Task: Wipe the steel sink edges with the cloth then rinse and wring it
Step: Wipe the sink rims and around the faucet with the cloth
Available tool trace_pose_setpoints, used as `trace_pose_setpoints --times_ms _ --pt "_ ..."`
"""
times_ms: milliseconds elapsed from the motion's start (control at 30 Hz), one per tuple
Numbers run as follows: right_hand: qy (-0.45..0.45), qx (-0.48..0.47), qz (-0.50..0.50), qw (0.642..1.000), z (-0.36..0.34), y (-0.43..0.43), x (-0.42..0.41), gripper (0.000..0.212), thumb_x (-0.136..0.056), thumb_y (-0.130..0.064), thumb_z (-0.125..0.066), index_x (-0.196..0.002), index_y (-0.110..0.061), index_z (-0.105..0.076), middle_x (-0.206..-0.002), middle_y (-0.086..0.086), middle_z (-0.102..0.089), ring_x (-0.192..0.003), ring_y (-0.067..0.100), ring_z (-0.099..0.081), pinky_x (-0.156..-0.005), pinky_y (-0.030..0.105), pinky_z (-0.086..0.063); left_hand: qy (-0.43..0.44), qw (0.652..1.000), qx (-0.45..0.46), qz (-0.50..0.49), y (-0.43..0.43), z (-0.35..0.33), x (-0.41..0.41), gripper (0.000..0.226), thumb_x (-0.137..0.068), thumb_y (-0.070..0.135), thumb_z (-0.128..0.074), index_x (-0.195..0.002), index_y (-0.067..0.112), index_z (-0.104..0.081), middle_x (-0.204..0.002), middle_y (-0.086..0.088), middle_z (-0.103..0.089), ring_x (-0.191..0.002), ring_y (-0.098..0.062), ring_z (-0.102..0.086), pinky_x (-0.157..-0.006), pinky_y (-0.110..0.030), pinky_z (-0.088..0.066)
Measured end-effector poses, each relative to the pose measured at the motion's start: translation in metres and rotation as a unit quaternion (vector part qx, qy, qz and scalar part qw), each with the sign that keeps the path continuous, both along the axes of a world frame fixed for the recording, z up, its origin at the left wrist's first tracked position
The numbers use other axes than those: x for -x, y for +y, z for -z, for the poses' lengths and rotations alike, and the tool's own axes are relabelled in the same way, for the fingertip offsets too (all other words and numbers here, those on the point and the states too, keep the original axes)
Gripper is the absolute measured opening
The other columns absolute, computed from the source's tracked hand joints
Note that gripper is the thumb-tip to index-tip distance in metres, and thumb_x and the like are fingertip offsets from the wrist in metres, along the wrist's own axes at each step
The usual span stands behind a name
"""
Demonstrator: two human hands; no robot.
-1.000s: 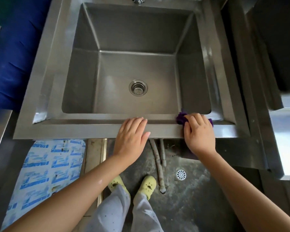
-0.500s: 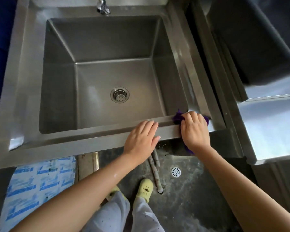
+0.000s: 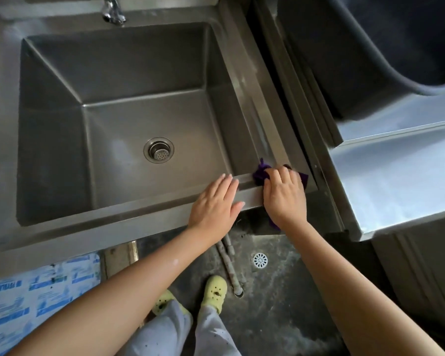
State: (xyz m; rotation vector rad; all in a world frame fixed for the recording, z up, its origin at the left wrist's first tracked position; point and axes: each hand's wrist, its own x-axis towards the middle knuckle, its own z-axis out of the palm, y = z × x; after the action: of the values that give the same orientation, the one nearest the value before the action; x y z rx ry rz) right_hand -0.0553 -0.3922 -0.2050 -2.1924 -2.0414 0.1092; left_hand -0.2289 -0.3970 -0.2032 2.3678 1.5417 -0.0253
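I find the purple cloth (image 3: 259, 173) bunched under the curled fingers of my right hand (image 3: 285, 196) at the front right corner of the sink (image 3: 113, 227), and I judge it soft, light and limp, best gripped as 1 gathered wad; my left hand (image 3: 216, 204) lies flat on the rim, fingers straight.

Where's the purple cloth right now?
In the head view, the purple cloth sits under the right hand on the front rim of the sink, near its right corner, beside the left hand.
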Motion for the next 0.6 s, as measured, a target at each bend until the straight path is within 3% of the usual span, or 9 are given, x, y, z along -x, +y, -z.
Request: trace_pose_setpoints --times_ms 100,200,300,433,600 --pt "0.005 -0.002 -0.009 1.000 -0.001 0.000 0.001 0.033 -0.092 -0.022 -0.035 -0.109 -0.009 -0.059 -0.102 0.012 -0.065 -0.096 0.031 -0.057 -0.099 0.042 -0.040 -0.004 1.000 0.010 0.015 0.006 -0.004 -0.016 0.063 -0.094 0.046 -0.020 -0.144 0.009 -0.033 -0.153 -0.007 -0.031 -0.143 -0.018 -0.026 -0.114 -0.031 -0.024" --pt "0.008 0.005 -0.050 0.999 -0.003 0.008 -0.009 0.033 -0.092 -0.021 -0.036 -0.113 -0.009 -0.058 -0.105 0.011 -0.064 -0.099 0.030 -0.057 -0.101 0.042 -0.040 -0.016 0.999 0.026 0.018 0.011 -0.003 -0.026 0.060 -0.099 0.044 -0.020 -0.150 0.013 -0.011 -0.160 -0.003 -0.004 -0.147 -0.014 -0.001 -0.117 -0.029 -0.005" --pt "0.025 0.044 -0.107 0.993 -0.003 0.023 -0.020 0.038 -0.094 -0.023 -0.034 -0.127 -0.011 -0.050 -0.125 0.009 -0.057 -0.119 0.028 -0.049 -0.113 0.039 -0.026 -0.001 0.999 0.032 0.014 0.015 -0.001 -0.032 0.061 -0.099 0.045 -0.018 -0.150 0.012 -0.009 -0.160 -0.004 -0.002 -0.147 -0.015 0.000 -0.116 -0.027 0.001" --pt "0.033 0.077 -0.153 0.985 -0.002 0.052 -0.032 0.045 -0.094 -0.022 -0.039 -0.138 -0.012 -0.039 -0.141 0.008 -0.045 -0.132 0.027 -0.037 -0.117 0.037 -0.009 0.016 1.000 0.011 0.019 0.016 0.002 -0.034 0.064 -0.096 0.047 -0.010 -0.149 0.011 -0.011 -0.160 -0.006 -0.005 -0.147 -0.016 -0.002 -0.113 -0.025 0.006" --pt "-0.001 0.075 -0.173 0.982 0.002 0.085 -0.030 0.049 -0.094 -0.025 -0.039 -0.141 -0.014 -0.034 -0.145 0.006 -0.040 -0.135 0.026 -0.033 -0.118 0.038 -0.006 0.033 0.999 0.008 0.030 0.015 0.004 -0.034 0.074 -0.091 0.049 0.002 -0.146 0.007 -0.026 -0.156 -0.010 -0.021 -0.145 -0.019 -0.018 -0.113 -0.028 -0.002"
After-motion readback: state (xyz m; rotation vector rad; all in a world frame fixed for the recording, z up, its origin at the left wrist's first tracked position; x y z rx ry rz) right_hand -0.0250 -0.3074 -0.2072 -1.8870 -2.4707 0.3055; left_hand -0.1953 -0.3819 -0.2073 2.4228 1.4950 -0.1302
